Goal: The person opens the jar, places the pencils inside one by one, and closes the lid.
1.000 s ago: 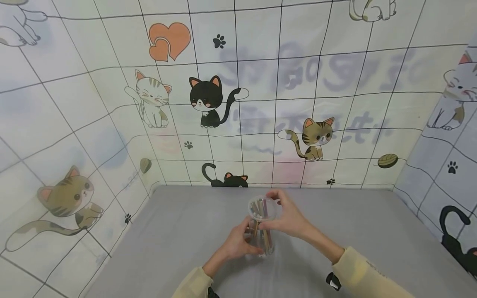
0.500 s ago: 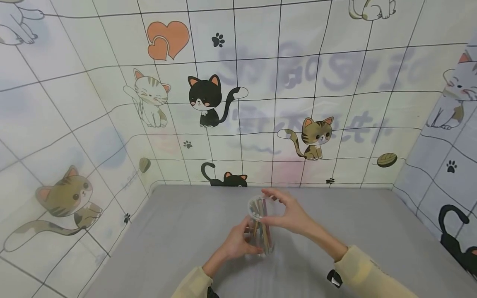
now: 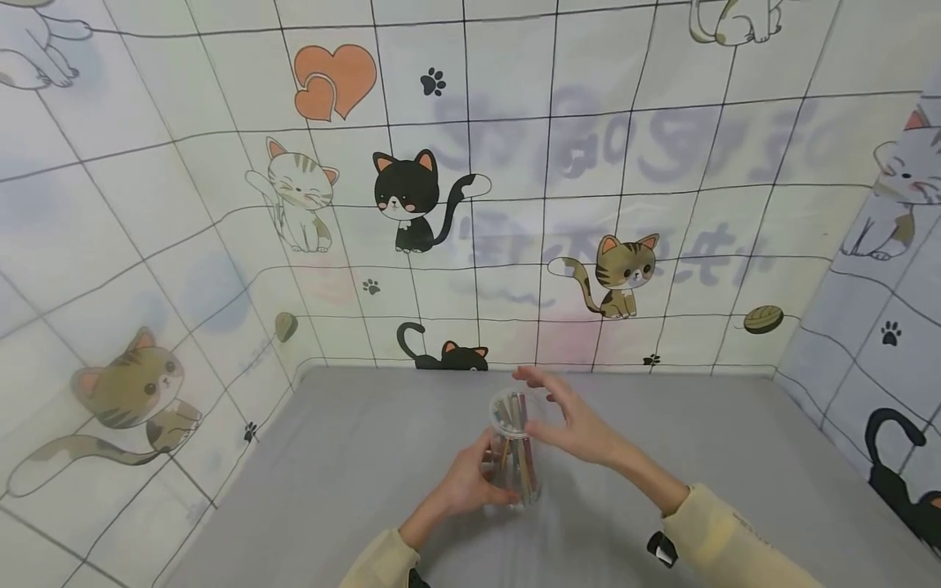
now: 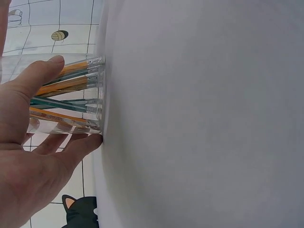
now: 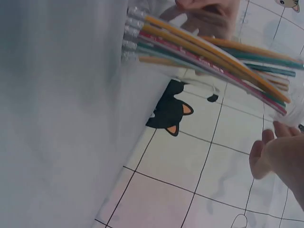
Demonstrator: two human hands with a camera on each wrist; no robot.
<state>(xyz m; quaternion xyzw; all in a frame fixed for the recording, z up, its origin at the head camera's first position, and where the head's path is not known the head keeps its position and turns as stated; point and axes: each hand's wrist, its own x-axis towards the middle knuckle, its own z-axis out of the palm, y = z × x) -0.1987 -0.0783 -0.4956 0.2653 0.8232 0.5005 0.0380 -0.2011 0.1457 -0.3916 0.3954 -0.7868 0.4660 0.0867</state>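
Note:
A clear jar [image 3: 526, 490] of pencils stands upright on the grey table, with a round see-through top [image 3: 509, 411]. My left hand [image 3: 465, 480] grips its lower side, thumb in front and fingers behind. In the left wrist view, orange and teal pencils [image 4: 64, 105] show through the wall, their eraser ends down at the jar's base. My right hand [image 3: 577, 426] is beside the top, fingers spread and lightly bent, thumb tip right at the rim. From the right wrist view, red, orange and teal pencils [image 5: 209, 54] lean inside the jar.
Around the grey table [image 3: 353, 457] hang white gridded sheets [image 3: 507, 204] printed with cartoon cats, closing off the back and both sides. A small black-and-white item [image 3: 662, 549] shows under the right sleeve [image 3: 724, 535].
My right hand's fingers have come off the jar's top and spread wider, and the hand has shifted slightly right. My left hand keeps its grip, and the jar stays in place.

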